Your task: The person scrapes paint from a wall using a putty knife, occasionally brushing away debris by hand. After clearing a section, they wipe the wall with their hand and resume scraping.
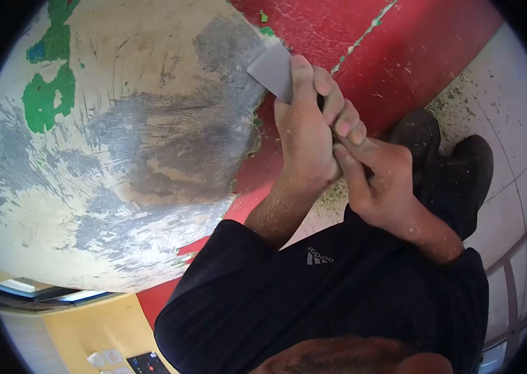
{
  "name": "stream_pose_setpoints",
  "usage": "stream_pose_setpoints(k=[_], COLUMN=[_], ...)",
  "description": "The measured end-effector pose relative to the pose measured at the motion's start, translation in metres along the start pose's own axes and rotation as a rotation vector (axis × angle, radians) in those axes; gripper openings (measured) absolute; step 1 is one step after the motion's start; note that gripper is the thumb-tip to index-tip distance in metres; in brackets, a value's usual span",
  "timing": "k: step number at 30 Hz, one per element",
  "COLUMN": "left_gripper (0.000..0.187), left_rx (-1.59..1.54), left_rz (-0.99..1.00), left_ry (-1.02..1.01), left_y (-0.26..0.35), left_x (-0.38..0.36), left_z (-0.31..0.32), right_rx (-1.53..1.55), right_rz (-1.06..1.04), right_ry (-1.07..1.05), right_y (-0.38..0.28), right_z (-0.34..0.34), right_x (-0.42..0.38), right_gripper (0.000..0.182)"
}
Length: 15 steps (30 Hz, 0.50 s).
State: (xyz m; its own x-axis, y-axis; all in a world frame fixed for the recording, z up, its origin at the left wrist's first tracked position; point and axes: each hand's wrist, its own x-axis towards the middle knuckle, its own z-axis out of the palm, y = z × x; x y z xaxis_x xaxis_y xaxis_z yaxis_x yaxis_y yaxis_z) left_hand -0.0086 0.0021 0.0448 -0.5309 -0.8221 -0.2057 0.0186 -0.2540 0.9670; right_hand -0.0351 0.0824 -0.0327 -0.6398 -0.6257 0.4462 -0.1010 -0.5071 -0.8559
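Upper centre, the left hand [307, 128] grips a flat, grey, metal-looking scraper [274, 70], seemingly light and stiff, best held behind its edge, while the right hand [383, 184] curls alongside, hold unclear.

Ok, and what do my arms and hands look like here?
Your left hand and right hand are bare, with no gloves or watch visible. Your forearms are uncovered and dotted with small pale flecks. A dark, navy-looking shirt has short, plain sleeves and a light adidas logo in front.
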Motion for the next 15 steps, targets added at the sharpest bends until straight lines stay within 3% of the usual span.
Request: stream_pose_setpoints(k=[6, 8, 12, 15], left_gripper=[0.033, 0.032, 0.032, 0.034], left_rx=[-0.023, 0.004, 0.055, 0.078], left_rz=[0.002, -0.023, 0.175, 0.090], left_ry=[0.064, 0.026, -0.050, -0.045], left_y=[-0.005, 0.000, 0.029, 0.003], left_x=[-0.009, -0.011, 0.017, -0.003], left_z=[0.004, -0.003, 0.023, -0.004], right_rx=[0.038, -0.026, 0.015, -0.026], right_rz=[0.062, -0.048, -0.097, -0.049], right_ry=[-0.023, 0.037, 0.099, -0.022], right_y=[-0.003, 0.002, 0.000, 0.001], right_z=[0.000, 0.005, 0.010, 0.004], right_x=[-0.009, -0.003, 0.027, 0.000], right_gripper=[0.003, 0.004, 0.009, 0.011])
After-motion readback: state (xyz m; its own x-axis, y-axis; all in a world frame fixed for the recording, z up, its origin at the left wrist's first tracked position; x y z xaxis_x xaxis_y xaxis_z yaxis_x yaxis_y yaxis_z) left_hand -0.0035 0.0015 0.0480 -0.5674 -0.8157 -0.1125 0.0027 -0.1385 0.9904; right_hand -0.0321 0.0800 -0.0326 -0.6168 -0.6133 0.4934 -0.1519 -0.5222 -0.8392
